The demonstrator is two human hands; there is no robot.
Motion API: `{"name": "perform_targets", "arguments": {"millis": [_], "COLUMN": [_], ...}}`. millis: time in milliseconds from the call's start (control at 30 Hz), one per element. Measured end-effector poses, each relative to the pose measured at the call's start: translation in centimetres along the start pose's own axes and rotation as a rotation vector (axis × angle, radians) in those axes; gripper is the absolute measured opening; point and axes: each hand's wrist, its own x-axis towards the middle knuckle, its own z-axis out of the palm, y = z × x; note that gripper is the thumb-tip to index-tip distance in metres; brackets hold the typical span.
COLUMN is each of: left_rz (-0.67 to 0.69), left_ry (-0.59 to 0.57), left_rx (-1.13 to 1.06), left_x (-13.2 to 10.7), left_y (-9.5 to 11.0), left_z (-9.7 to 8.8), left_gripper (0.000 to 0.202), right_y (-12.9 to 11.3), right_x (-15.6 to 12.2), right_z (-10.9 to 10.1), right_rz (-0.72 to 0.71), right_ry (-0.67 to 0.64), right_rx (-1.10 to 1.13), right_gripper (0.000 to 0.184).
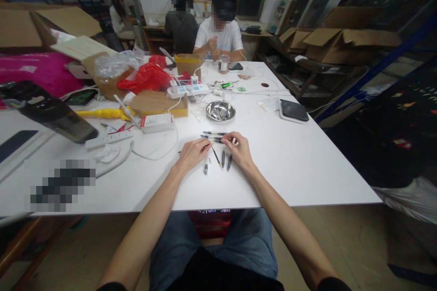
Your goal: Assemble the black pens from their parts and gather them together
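Observation:
My left hand (194,153) is closed, its fingertips pinched together beside several pens. What it pinches is too small to make out; a dark tip pokes out at its left side. My right hand (238,149) is also closed, thumb and fingers together at the right ends of the pens, and its grip is hidden. Two assembled-looking black pens (214,133) lie side by side beyond the fingers. Nearer me are a thin black ink refill (217,158), two dark pen barrel pieces (223,159), and a clear pen part with a dark end (205,167).
A shiny metal bowl (221,111) holding small parts stands beyond my hands. To the left are a power strip (187,90), a white box (157,122), red plastic bags (148,77) and a dark bottle (54,111). A black-topped device (294,111) lies right. Another person sits opposite.

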Motion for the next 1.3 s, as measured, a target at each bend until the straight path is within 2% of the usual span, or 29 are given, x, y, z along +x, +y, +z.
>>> {"name": "perform_targets", "arguments": {"millis": [67, 133, 200, 300, 400, 533, 667, 733, 800, 867, 933, 1067, 1300], "left_rz": [-0.010, -0.010, -0.003, 0.011, 0.019, 0.029, 0.039, 0.042, 0.042, 0.039, 0.037, 0.036, 0.065], "left_ry": [0.007, 0.008, 0.001, -0.005, -0.002, -0.007, -0.002, 0.014, 0.034, 0.053, 0.065, 0.060, 0.039], "left_rx": [-0.011, -0.012, -0.002, 0.026, 0.039, 0.050, 0.052, 0.036, 0.015, -0.007, -0.018, -0.008, -0.031], "left_x": [0.0, 0.0, 0.0, 0.1, 0.1, 0.0, 0.0, -0.1, -0.1, -0.1, -0.2, -0.2, 0.0], "left_y": [-0.2, -0.2, -0.2, -0.2, -0.2, -0.2, -0.1, -0.1, -0.2, -0.3, -0.3, -0.2, 0.2], "left_z": [0.0, 0.0, 0.1, 0.2, 0.3, 0.2, 0.2, 0.2, 0.3, 0.3, 0.4, 0.4, 0.6], "left_gripper": [0.029, 0.028, 0.027, 0.028, 0.028, 0.028, 0.030, 0.030, 0.030, 0.029, 0.030, 0.031, 0.032], "right_y": [0.2, 0.6, 1.1, 1.4, 0.9, 0.2, -0.6, -1.1, -1.5, -1.7, -1.5, -0.4, 0.2], "right_x": [-1.0, -2.5, -4.0, -5.8, -6.5, -6.6, -6.4, -5.8, -4.5, -2.8, -0.9, 1.3, 0.4], "right_z": [-1.0, -2.3, -3.5, -4.6, -4.6, -4.1, -4.2, -4.1, -3.7, -2.9, -1.8, 0.6, 1.6], "right_rz": [0.010, 0.005, -0.006, -0.086, -0.122, -0.102, -0.101, -0.073, -0.020, 0.047, 0.134, 0.326, 0.361], "right_ry": [0.010, -0.057, -0.171, -0.320, -0.366, -0.334, -0.290, -0.176, 0.011, 0.202, 0.317, 0.302, 0.089], "right_rx": [-0.016, -0.059, -0.093, -0.172, -0.303, -0.354, -0.253, -0.140, -0.004, 0.153, 0.319, 0.447, 0.498], "right_gripper": [0.019, 0.023, 0.040, 0.077, 0.091, 0.079, 0.056, 0.042, 0.033, 0.039, 0.053, 0.061, 0.053]}}
